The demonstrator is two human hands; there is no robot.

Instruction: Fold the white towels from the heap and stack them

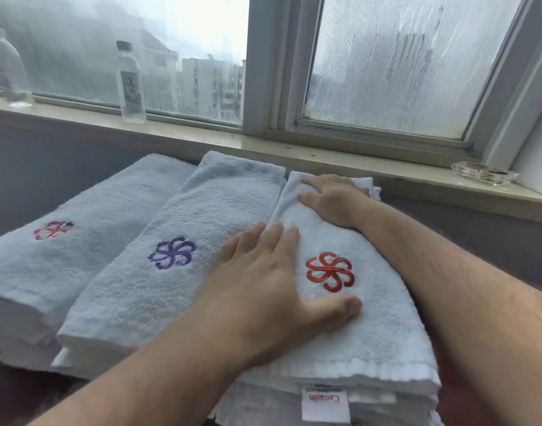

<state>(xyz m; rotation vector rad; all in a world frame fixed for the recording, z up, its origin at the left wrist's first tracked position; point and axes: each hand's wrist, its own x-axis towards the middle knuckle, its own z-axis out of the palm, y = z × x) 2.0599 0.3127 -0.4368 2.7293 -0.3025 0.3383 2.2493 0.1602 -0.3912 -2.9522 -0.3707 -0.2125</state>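
Nearest the camera, a sewn label is hanging from the near edge of a stack of folded layers. The red-emblem towel is lying on top of that stack. Its long axis is running away from the person, leaning a little leftward at the far end.

The left hand is resting flat on the towel's near-left half, just beside the emblem, fingers straight and pointing away. It is gripping nothing, only pressing. Further along the same axis, the right hand is lying flat across the far end, fingers reaching leftward to the edge and likewise holding nothing. So the two palms are sitting at opposite ends of the length, the left being the nearer one. Any smoothing stroke would probably be running along that line.

To the left, the purple-emblem towel and another folded towel are lying alongside. The heap is not showing. Beyond them, a bottle and a glass dish are standing on the windowsill.
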